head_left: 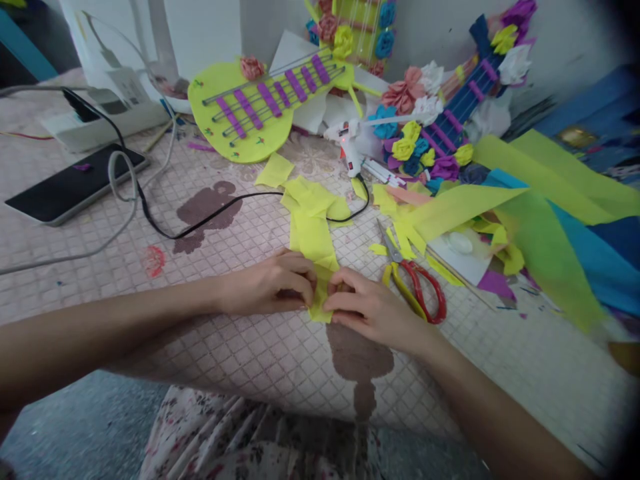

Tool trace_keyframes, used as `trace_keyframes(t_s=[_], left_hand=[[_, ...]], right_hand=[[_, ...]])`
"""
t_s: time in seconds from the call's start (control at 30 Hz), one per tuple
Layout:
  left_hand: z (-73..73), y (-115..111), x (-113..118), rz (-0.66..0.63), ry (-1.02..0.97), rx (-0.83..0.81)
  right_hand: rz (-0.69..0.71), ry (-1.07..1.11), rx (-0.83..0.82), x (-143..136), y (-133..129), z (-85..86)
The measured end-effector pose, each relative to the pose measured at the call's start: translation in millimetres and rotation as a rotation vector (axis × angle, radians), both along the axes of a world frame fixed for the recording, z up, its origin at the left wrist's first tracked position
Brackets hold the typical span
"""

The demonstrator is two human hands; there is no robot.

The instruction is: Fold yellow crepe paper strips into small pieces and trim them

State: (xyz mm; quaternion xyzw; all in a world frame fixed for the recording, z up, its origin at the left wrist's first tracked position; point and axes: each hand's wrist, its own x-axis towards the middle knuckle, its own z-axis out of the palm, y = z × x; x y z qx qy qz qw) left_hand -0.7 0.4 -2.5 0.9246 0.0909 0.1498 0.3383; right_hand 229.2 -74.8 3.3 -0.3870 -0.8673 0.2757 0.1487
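A small piece of yellow crepe paper [321,293] lies between my hands near the table's front edge. My left hand [280,281] pinches its left side with curled fingers. On its right side, my right hand [373,305] holds it between thumb and fingers. More yellow paper pieces [311,217] overlap just beyond, reaching back from my fingers. Scissors with red and yellow handles [425,287] lie open to the right of my right hand.
A white glue gun [350,143] stands behind, its black cable crossing the table. A yellow paper guitar [240,113], a blue flowered one [445,130] and a phone [75,180] lie farther back. Crepe sheets [550,247] cover the right side.
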Motion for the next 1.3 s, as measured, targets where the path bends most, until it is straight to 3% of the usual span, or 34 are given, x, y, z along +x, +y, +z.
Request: trace_keyframes(t_s=[0.13,0.3,0.73,1.0,1.3], left_hand=[[0.4,1.9,1.7,-0.022,-0.021,-0.031],[2.4,-0.1,5.8,0.046,0.001,-0.068],[1.0,-2.8,6.8,0.063,-0.002,-0.054],[-5.0,-16.3,9.3,0.228,0.000,-0.023],[-6.1,-25.7,12.3,0.329,-0.020,-0.011]], right_hand=[[-0.064,0.021,-0.054,-4.2,-2.2,2.1],[-0.189,0.054,-0.085,-9.9,-4.8,2.8],[-0.232,0.007,-0.094,-11.2,-9.7,4.0],[-0.312,-0.025,0.003,-19.3,-14.1,-5.2],[-0.340,-0.043,0.026,-22.2,-16.2,-6.0]])
